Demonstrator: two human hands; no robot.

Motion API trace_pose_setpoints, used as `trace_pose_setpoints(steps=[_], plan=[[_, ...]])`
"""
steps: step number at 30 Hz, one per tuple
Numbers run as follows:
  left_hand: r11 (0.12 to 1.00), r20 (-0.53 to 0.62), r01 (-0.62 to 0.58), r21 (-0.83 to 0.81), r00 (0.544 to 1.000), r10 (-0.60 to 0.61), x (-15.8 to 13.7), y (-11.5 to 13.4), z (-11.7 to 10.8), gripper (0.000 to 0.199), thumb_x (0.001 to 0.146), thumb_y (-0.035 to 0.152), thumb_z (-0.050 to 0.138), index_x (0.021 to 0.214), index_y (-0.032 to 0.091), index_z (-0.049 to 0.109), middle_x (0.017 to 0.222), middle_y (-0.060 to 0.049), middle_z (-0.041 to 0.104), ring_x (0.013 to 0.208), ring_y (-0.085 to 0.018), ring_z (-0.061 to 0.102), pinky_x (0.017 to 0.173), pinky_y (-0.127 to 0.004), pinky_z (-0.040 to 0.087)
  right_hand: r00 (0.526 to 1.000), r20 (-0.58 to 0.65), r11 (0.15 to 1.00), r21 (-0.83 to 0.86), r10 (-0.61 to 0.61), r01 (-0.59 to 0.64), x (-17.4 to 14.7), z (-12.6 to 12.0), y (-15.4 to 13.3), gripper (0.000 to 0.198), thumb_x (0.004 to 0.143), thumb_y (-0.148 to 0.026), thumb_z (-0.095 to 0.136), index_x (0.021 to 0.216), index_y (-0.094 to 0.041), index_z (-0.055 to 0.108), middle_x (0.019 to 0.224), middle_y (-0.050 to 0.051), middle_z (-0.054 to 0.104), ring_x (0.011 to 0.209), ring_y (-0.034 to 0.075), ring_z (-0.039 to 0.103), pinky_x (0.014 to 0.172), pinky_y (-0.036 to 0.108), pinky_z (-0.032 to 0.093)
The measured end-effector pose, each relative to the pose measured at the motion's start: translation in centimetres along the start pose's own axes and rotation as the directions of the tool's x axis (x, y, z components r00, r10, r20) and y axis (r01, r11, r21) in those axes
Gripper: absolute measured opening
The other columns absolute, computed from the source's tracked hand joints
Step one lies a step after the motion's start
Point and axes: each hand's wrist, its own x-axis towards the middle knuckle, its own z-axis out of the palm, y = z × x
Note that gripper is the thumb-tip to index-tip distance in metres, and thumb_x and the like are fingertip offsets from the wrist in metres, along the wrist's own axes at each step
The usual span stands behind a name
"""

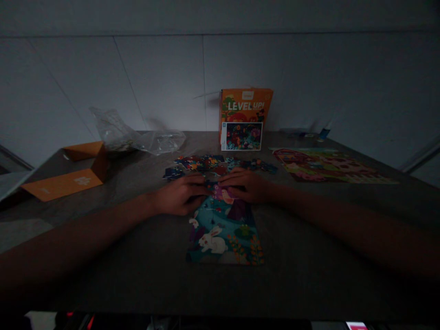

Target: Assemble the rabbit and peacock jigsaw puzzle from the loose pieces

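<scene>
At the middle of the dim grey table (302, 256), the upper end of the rabbit puzzle (220, 217) is partly hidden under the fingers of both hands. Darkness blurs the seams between its pieces, and the lower edge of the view cuts off the objects below the table. Behind the hands, the loose pieces (192, 162) overlap too much to count. The card (243, 136) covers the lower front of the standing orange box (247, 103), leaving "LEVEL UP!" readable.

The left hand (180, 195) has bent fingers close together, touching the puzzle's upper left. The right hand (247, 184) lies palm down across the upper right, fingers reaching inward. Whether either one pinches a piece, I cannot tell.

Two hands show, with one standing box, one card, one open orange box (62, 185) at the left and one farm picture (319, 166) at the right. Clear plastic wrapping (165, 141) lies by the open box; whether it is one bag or two is unclear.
</scene>
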Motion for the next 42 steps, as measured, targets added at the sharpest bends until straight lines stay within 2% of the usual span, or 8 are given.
trace_pose_setpoints(steps=[4, 15, 19, 27, 37, 42], plan=[[1.0, -0.001, -0.008, 0.014, 1.0, 0.008, 0.0, 0.0, -0.1, 0.027, 0.096, 0.014, 0.05, 0.11, 0.014, 0.073, 0.087, -0.009, 0.063, 0.083, -0.022, 0.062, 0.074, -0.035, 0.053, 1.0, 0.009, 1.0, -0.003, 0.017, -0.016, 0.0, 0.0, 0.0, 0.033, 0.099, -0.023, 0.052, 0.124, -0.023, 0.073, 0.128, 0.005, 0.073, 0.114, 0.021, 0.064, 0.101, 0.044, 0.05], [0.999, -0.021, 0.009, 0.049, 1.0, -0.008, 0.1, 0.5, 0.1, 0.027, 0.091, 0.011, 0.051, 0.106, 0.017, 0.073, 0.086, -0.007, 0.062, 0.081, -0.02, 0.062, 0.072, -0.031, 0.052, 1.0, -0.002, 0.999, -0.03, 0.013, -0.013, 0.3, 0.0, -0.3, 0.031, 0.096, -0.019, 0.054, 0.12, -0.016, 0.074, 0.123, 0.011, 0.075, 0.111, 0.021, 0.069, 0.102, 0.043, 0.051], [0.999, -0.027, 0.026, 0.029, 0.999, -0.025, -0.1, 0.5, 0.3, 0.025, 0.091, 0.01, 0.051, 0.103, 0.018, 0.072, 0.086, -0.007, 0.061, 0.08, -0.019, 0.062, 0.069, -0.028, 0.05, 0.999, 0.019, 0.999, -0.029, 0.044, -0.044, 0.3, 0.1, -0.3, 0.032, 0.096, -0.018, 0.055, 0.122, -0.019, 0.074, 0.126, 0.009, 0.074, 0.113, 0.021, 0.069, 0.104, 0.041, 0.049], [0.996, 0.001, 0.093, 0.019, 0.996, -0.093, -0.4, 0.3, 0.8, 0.024, 0.093, 0.015, 0.051, 0.105, 0.02, 0.071, 0.097, -0.008, 0.064, 0.091, -0.021, 0.063, 0.08, -0.03, 0.051, 0.994, 0.062, 0.996, -0.011, 0.087, -0.087, 0.6, -0.1, -0.8, 0.033, 0.095, -0.019, 0.053, 0.12, -0.017, 0.074, 0.129, 0.009, 0.073, 0.116, 0.022, 0.067, 0.105, 0.04, 0.046], [0.991, 0.004, 0.125, 0.043, 0.992, -0.125, -0.5, -0.4, 2.1, 0.015, 0.087, 0.014, 0.059, 0.096, 0.022, 0.068, 0.094, -0.007, 0.064, 0.089, -0.022, 0.063, 0.079, -0.03, 0.05, 0.996, -0.01, 0.996, 0.036, 0.083, -0.083, 0.4, 0.9, -0.3, 0.034, 0.095, -0.023, 0.052, 0.12, -0.02, 0.074, 0.122, 0.008, 0.076, 0.113, 0.021, 0.07, 0.104, 0.037, 0.045], [0.989, 0.003, 0.143, 0.042, 0.99, -0.143, -0.5, -0.2, 1.9, 0.015, 0.084, 0.01, 0.06, 0.091, 0.021, 0.066, 0.095, -0.007, 0.064, 0.091, -0.022, 0.063, 0.08, -0.03, 0.049, 0.996, -0.034, 0.996, 0.045, 0.083, -0.081, 0.5, 0.8, -0.6, 0.033, 0.093, -0.022, 0.053, 0.118, -0.019, 0.075, 0.12, 0.008, 0.076, 0.112, 0.021, 0.07, 0.101, 0.036, 0.046]])
